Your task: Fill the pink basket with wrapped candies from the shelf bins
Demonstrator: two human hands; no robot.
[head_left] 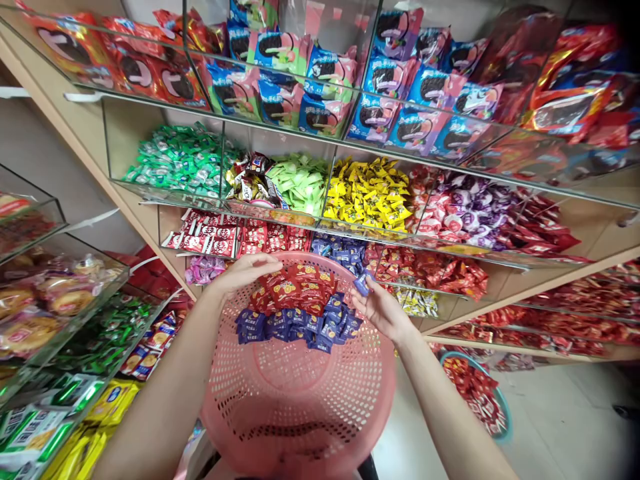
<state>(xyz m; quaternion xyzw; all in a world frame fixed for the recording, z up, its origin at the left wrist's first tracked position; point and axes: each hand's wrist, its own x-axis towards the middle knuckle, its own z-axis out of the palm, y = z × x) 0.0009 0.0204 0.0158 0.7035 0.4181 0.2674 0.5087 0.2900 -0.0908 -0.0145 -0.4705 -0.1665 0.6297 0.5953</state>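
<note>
A pink perforated plastic basket (300, 400) is tilted toward the shelves in front of me. Inside it, red candy packets (295, 287) lie along the far side, with blue candy packets (300, 327) nearer to me. My right hand (380, 310) pinches a single blue candy packet (362, 284) above the basket's right rim. At the far left rim is my left hand (250, 272), its fingers stretched out beside the red packets and holding nothing visible. Just beyond the basket, a shelf bin holds more blue packets (343, 251).
Glass-fronted shelves hold green-wrapped sweets (180, 163), yellow packets (370, 197) and purple-wrapped sweets (475, 203). Cookie packs (380, 113) fill the row above. A teal basket (506, 417) with red packets stands on the floor to the right. Bread packs (65, 300) line the left shelves.
</note>
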